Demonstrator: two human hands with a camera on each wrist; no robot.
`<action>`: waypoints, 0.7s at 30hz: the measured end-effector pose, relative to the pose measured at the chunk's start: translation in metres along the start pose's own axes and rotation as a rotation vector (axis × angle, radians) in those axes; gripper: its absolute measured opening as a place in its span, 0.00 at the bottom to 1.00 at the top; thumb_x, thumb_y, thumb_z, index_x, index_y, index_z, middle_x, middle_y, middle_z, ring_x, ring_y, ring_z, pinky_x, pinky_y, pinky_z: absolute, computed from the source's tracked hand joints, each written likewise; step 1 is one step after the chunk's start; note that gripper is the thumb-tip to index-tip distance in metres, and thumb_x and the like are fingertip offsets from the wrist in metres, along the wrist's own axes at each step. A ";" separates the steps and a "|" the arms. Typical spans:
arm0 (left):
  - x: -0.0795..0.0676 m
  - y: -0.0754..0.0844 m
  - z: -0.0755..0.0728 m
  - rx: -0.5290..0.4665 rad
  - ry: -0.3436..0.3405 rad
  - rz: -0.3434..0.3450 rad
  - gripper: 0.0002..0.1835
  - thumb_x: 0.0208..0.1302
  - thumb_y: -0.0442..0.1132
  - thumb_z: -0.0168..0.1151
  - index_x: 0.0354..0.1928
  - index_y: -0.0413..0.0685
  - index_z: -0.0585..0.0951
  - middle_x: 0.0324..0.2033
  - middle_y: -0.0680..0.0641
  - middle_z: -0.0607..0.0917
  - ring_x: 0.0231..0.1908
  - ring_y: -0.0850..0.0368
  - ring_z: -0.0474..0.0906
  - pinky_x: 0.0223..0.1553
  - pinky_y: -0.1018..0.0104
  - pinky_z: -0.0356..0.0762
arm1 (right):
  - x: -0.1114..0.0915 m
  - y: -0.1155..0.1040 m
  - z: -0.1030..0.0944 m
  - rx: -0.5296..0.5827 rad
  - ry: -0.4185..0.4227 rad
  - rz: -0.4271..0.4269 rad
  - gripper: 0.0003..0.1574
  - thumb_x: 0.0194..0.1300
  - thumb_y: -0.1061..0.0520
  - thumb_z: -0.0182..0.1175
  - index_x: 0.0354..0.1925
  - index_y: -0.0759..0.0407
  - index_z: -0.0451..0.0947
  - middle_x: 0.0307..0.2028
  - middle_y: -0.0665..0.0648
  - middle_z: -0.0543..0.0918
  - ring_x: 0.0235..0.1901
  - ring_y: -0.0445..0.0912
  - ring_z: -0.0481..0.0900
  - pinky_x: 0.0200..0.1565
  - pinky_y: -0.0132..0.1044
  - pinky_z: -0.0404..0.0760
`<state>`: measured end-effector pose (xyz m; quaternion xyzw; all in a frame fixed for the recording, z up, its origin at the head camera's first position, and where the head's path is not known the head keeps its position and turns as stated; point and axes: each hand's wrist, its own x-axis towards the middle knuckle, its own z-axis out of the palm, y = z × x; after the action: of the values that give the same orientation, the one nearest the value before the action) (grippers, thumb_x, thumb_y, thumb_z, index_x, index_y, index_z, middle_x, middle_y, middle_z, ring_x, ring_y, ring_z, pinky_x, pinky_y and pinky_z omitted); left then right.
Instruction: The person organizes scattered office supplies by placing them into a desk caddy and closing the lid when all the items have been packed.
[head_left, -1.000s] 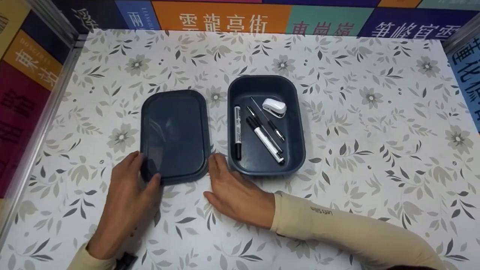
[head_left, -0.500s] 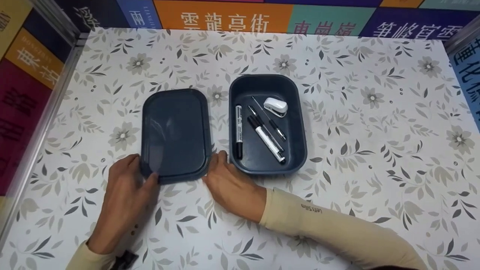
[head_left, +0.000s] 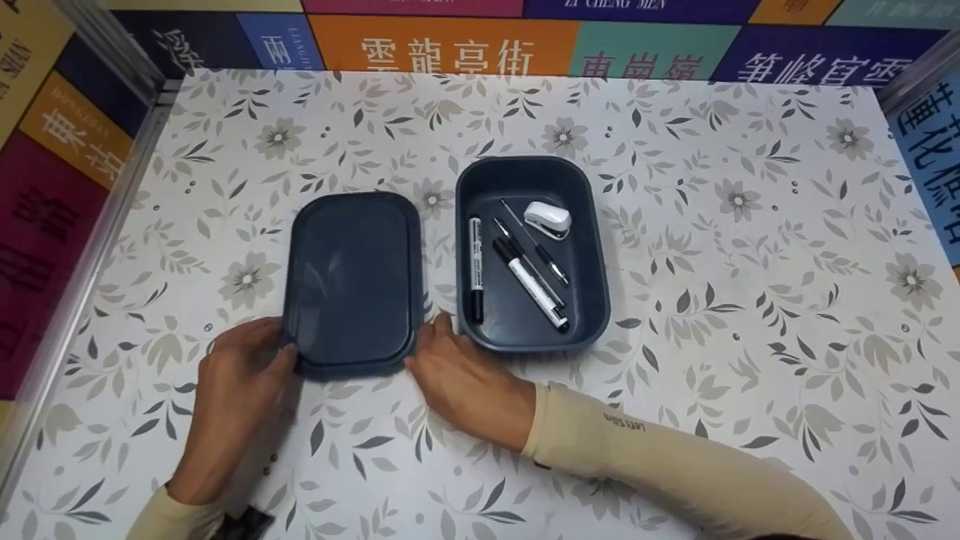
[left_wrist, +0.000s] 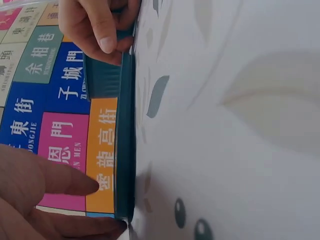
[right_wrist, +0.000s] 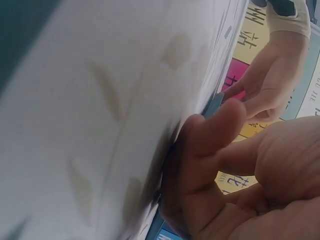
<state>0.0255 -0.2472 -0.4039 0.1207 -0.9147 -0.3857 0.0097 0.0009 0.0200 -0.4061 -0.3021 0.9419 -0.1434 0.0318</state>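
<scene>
A dark blue lid (head_left: 352, 281) with rounded corners lies flat on the patterned table, left of a matching box (head_left: 601, 262). My left hand (head_left: 236, 390) is at the lid's near left corner. In the left wrist view, its fingertips reach the edge of the lid (left_wrist: 125, 145) while the straight thumb stays above it. With curled fingers, my right hand (head_left: 469, 386) pinches the near right corner. The right wrist view shows these fingers (right_wrist: 202, 172) bent close together, hiding most of the lid (right_wrist: 214, 104); beyond is the left hand (right_wrist: 272, 75).
Inside the box lie a white stapler (head_left: 548, 219), a marker (head_left: 477, 266) along the left wall, another marker (head_left: 531, 283) set diagonally, and thin pens (head_left: 553, 266). Panels printed with characters (head_left: 450, 49) border the table (head_left: 712, 187) at the back and sides.
The lid has shifted slightly toward me and to the right, nearer the box. My left thumb has drawn back leftward off the lid's surface. The right hand's fingers have curled in at the corner.
</scene>
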 end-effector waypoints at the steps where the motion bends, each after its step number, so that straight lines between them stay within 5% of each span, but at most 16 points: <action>1: 0.000 0.000 0.000 -0.016 0.020 -0.008 0.17 0.71 0.29 0.68 0.60 0.32 0.89 0.62 0.37 0.88 0.65 0.43 0.81 0.66 0.63 0.75 | 0.000 0.000 0.000 0.000 -0.004 0.000 0.22 0.84 0.51 0.62 0.52 0.74 0.80 0.45 0.67 0.81 0.31 0.53 0.87 0.33 0.41 0.91; 5: 0.002 -0.002 0.002 -0.081 0.073 -0.019 0.18 0.70 0.25 0.69 0.60 0.37 0.90 0.55 0.39 0.92 0.52 0.53 0.88 0.49 0.85 0.78 | -0.002 0.000 -0.001 0.023 -0.016 0.009 0.22 0.84 0.52 0.62 0.52 0.74 0.79 0.44 0.67 0.81 0.32 0.53 0.87 0.34 0.40 0.92; 11: -0.001 -0.009 0.000 -0.140 0.102 -0.031 0.18 0.68 0.23 0.71 0.58 0.38 0.91 0.48 0.36 0.93 0.42 0.77 0.83 0.46 0.87 0.79 | -0.005 -0.002 -0.002 0.039 -0.015 0.014 0.21 0.84 0.51 0.62 0.50 0.72 0.77 0.40 0.64 0.81 0.31 0.53 0.87 0.33 0.39 0.92; 16: -0.005 -0.008 -0.005 -0.176 0.139 -0.063 0.18 0.69 0.24 0.69 0.58 0.40 0.92 0.49 0.39 0.93 0.45 0.75 0.86 0.49 0.85 0.81 | -0.006 -0.003 -0.005 0.069 0.003 -0.025 0.20 0.83 0.51 0.62 0.51 0.71 0.77 0.39 0.63 0.82 0.32 0.53 0.87 0.34 0.41 0.92; 21: -0.009 -0.001 -0.015 -0.261 0.181 -0.102 0.17 0.71 0.25 0.68 0.59 0.42 0.92 0.52 0.42 0.93 0.50 0.68 0.88 0.48 0.82 0.83 | -0.006 -0.001 -0.014 0.241 0.004 -0.042 0.18 0.83 0.54 0.62 0.53 0.71 0.76 0.40 0.62 0.81 0.35 0.52 0.86 0.36 0.41 0.91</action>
<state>0.0361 -0.2565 -0.3929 0.1988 -0.8450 -0.4886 0.0881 0.0038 0.0260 -0.3926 -0.3153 0.9114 -0.2568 0.0630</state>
